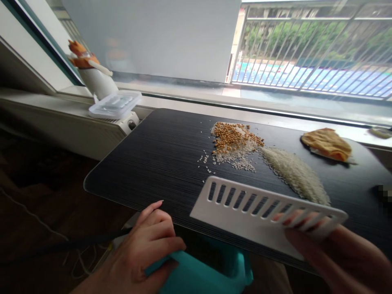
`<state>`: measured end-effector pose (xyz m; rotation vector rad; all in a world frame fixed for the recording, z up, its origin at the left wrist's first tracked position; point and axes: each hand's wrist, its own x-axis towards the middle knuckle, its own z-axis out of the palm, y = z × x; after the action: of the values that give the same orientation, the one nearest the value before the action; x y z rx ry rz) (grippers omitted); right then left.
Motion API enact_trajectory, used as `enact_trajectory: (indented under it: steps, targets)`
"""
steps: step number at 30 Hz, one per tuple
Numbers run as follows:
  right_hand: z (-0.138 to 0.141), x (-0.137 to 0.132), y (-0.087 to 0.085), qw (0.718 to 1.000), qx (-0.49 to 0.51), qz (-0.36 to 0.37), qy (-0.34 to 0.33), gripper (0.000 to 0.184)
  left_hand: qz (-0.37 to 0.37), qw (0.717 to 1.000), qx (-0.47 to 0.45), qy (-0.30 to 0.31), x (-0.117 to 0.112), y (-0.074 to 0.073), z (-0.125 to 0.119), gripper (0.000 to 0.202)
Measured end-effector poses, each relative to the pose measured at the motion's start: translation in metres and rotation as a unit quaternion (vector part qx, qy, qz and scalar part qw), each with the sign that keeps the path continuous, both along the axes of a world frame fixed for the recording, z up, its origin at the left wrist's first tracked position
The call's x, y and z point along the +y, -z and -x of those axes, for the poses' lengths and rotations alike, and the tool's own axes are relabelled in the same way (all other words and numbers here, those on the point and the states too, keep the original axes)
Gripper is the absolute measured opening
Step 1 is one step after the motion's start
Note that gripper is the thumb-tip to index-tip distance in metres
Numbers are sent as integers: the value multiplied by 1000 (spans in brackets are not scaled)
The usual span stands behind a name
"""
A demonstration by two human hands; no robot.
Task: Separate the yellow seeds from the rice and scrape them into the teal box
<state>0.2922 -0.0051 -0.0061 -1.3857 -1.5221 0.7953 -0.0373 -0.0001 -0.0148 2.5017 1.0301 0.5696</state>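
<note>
My right hand [333,249] grips a white slotted plastic panel [245,208] by its right end, holding it over the near edge of the black table [153,163]. My left hand [147,249] is closed on the rim of a teal plastic container [202,273] held below the table's front edge. On the table lies a mixed pile of brown beans [232,139] and white rice, with a long heap of white rice [294,173] to its right, just behind the panel.
A folded yellow cloth [327,143] lies at the table's far right. On the sill at left stand a white figurine [92,69] and a clear plastic lid [114,104]. A window with railings runs behind. A cable trails on the dark floor at left.
</note>
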Motion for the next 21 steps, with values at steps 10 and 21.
enact_trajectory:
  steps: [10,21]
  targets:
    - [8,24,-12,1000,-17,-25,3,12,-49,998,2,-45,-9,4,16,36]
    - [-19,103,-22,979,-43,-76,186,26,-43,999,-20,2,3,6,-6,34]
